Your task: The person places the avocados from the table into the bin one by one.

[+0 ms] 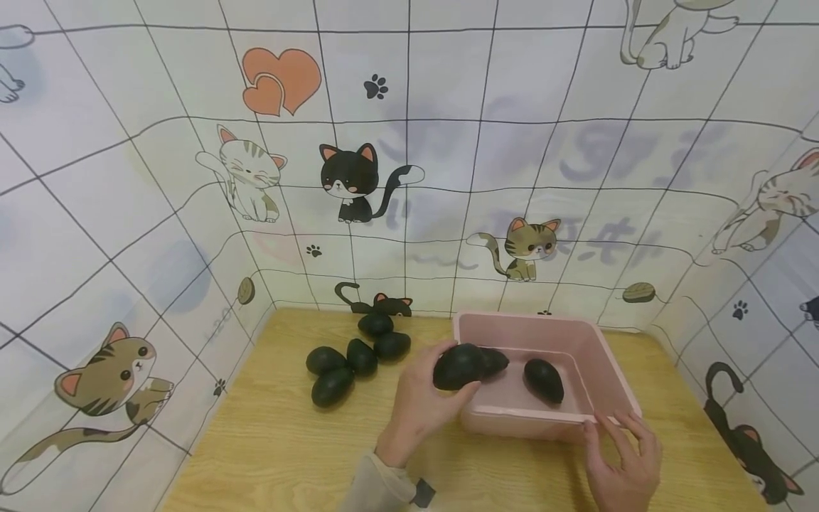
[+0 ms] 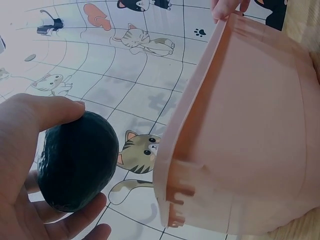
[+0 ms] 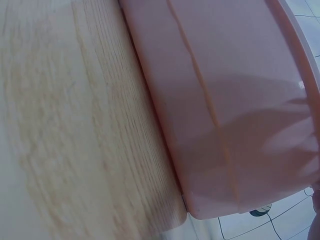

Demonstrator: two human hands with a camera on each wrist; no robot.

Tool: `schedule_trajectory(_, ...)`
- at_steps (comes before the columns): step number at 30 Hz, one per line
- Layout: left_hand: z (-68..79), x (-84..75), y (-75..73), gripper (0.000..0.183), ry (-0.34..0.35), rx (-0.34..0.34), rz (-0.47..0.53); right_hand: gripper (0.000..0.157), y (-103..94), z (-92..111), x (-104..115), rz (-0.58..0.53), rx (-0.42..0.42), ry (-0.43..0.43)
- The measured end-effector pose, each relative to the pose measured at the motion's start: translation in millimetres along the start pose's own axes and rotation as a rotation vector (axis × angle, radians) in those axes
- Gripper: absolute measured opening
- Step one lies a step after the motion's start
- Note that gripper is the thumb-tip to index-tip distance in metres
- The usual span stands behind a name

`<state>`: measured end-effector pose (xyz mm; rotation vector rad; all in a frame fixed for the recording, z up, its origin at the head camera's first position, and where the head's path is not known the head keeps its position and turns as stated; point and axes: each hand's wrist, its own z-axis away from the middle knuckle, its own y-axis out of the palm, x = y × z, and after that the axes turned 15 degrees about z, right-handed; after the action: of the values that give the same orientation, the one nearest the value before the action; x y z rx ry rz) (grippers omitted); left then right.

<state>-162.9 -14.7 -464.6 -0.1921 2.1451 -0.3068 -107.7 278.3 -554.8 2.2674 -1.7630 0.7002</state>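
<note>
My left hand [image 1: 422, 398] grips a dark green avocado [image 1: 458, 367] at the left rim of a pink plastic bin [image 1: 512, 419]. In the left wrist view, the thumb lies over the top of this avocado [image 2: 77, 160] and the fingers curl beneath it. Two more avocados are inside the bin: one [image 1: 495, 363] is partly hidden behind the held one, the other [image 1: 544, 380] lies near the middle. With thumb and fingers, my right hand [image 1: 621, 459] holds the bin's front right rim. The right wrist view shows mainly the bin's outer wall [image 3: 225, 100].
Several avocados [image 1: 333, 386] lie grouped on the wood-grain table [image 1: 275, 441], left of the bin. Behind and on both sides stand white walls [image 1: 441, 156] with a grid and cartoon cats. The bin sits close to the back wall.
</note>
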Motion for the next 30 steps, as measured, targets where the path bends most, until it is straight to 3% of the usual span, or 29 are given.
schedule_trajectory(10, 1.3, -5.3, 9.4, 0.065, -0.025, 0.032, 0.002, 0.035, 2.0, 5, -7, -0.026, -0.05, -0.003)
schedule_trajectory(20, 0.9, -3.5, 17.9, 0.062, -0.009, 0.033, -0.009, 0.04, 0.4, -5, 10, -0.03, -0.041, -0.001)
schedule_trajectory(30, -0.4, -1.3, 27.7, 0.065, 0.01, 0.046, -0.034, 0.041, -1.4, -3, 4, 0.006, 0.012, 0.008)
